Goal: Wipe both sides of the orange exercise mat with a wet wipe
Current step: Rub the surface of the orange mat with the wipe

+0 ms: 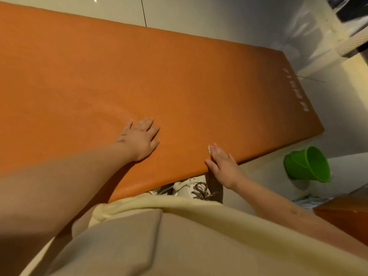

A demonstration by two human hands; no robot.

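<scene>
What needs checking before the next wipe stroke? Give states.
1. Wet wipe under right hand fingertips: ok, white corner shows.
2. Left hand flat on orange exercise mat, bracing it: ok.
3. Mat lying flat: ok where visible; its left end runs out of frame.
4. Wipe still damp: cannot tell.
5. Underside wiped: cannot tell, hidden.
6. Green bucket apart from the mat's edge: ok.

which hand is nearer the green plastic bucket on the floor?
Right. The right hand lies flat at the near edge of the orange exercise mat, the green plastic bucket to its right, off the mat. The left hand presses the mat farther left.
</scene>
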